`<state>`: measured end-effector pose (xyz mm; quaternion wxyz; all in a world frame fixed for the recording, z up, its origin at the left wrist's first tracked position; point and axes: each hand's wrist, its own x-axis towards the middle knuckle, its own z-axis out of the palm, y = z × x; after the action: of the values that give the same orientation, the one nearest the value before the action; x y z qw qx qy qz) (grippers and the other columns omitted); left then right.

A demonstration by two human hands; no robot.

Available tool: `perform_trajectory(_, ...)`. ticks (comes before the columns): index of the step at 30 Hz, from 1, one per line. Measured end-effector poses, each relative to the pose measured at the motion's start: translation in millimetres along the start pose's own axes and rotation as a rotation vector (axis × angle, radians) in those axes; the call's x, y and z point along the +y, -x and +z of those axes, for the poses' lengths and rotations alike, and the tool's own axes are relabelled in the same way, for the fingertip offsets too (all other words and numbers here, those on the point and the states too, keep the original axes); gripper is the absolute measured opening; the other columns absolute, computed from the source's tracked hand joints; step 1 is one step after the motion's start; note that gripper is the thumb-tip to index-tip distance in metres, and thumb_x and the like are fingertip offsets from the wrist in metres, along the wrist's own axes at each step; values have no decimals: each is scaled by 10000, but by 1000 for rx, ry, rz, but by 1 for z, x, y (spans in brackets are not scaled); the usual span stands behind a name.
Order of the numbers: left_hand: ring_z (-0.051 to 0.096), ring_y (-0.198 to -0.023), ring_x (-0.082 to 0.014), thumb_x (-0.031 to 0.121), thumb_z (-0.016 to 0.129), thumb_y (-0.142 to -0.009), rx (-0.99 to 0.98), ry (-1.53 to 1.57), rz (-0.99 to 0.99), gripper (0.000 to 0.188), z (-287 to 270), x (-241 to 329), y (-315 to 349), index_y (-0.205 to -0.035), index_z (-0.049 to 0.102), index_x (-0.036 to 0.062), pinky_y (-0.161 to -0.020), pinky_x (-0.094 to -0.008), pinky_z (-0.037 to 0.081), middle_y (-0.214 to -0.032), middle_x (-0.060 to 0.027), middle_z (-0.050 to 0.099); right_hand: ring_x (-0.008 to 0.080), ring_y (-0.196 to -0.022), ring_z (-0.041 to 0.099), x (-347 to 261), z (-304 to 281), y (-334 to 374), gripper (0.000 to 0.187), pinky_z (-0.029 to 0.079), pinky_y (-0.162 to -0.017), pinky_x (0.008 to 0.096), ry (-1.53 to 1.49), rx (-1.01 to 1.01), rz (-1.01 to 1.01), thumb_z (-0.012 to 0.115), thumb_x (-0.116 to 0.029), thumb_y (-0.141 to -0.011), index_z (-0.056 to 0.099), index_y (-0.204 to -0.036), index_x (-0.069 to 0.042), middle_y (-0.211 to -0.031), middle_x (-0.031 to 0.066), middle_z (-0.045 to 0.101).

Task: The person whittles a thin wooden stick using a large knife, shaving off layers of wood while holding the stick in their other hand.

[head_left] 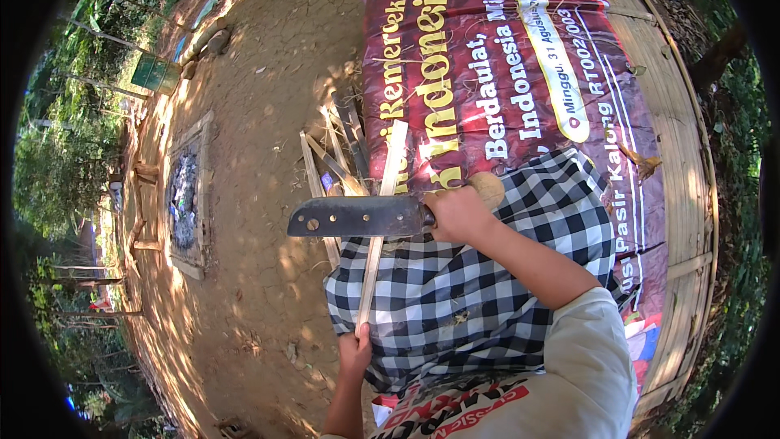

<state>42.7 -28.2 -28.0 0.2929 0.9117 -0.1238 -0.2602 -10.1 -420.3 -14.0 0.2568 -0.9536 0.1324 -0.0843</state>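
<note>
Right hand [460,215] with cleaver [349,226], green bin [154,74] afar

Lettering [435,57] on red banner [475,0], white shirt [589,349]

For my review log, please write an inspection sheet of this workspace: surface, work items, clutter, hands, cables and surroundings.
Surface: red printed banner spread over a bamboo platform.
Work items: broad-bladed machete crosses over a pale wooden strip; contact unclear.
Clutter: wood pieces by the banner's left edge; dry leaf on it.
Hands: right hand grips the machete; left hand holds the strip's near end.
Cables: nothing seen.
Surroundings: bare earth ground, green container, greenery.
</note>
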Motion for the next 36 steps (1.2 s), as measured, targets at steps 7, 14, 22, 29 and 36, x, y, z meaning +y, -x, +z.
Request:
perform_trajectory(7, 467, -421, -141, 399, 532, -954, 9, 3, 18, 609, -2, 26, 1, -535, 537, -43, -436, -358, 368, -420, -69, 456, 305, -706, 674, 57, -20, -34, 205, 531, -638, 424, 5, 131, 363, 676, -218, -641, 667, -768, -58, -732, 142, 669)
perform_trajectory(14, 465, -405, -138, 400, 543, -951, -10, -2, 69, 613, -7, 28, -4, -522, 514, -36, -417, -350, 352, -413, -49, 455, 348, -702, 665, 49, -14, -19, 207, 532, -634, 443, 5, 236, 288, 682, -212, -648, 646, -773, -50, -691, 173, 653)
perform_trajectory(22, 422, -412, -96, 304, 557, -955, 19, 77, 74, 550, -3, 24, 2, -508, 500, -12, -402, -324, 317, -425, -13, 445, 295, -646, 666, -3, -1, 6, 228, 536, -616, 401, 43, 125, -24, 682, -178, -612, 625, -793, -51, -715, 135, 656)
perform_trajectory(29, 408, -393, -92, 266, 571, -949, 16, -20, 124, 534, -4, 22, 1, -501, 494, -14, -391, -328, 301, -412, -3, 431, 334, -655, 666, 59, -26, -18, 190, 529, -597, 431, 25, 253, 259, 653, -197, -686, 642, -817, -60, -702, 157, 663)
perform_trajectory(36, 402, -391, -78, 239, 563, -954, 0, 114, 121, 532, -4, 27, -1, -485, 474, 4, -376, -309, 295, -424, 9, 444, 300, -699, 679, 21, -3, 1, 206, 540, -640, 407, -7, 179, 116, 674, -175, -648, 647, -812, -53, -734, 141, 674)
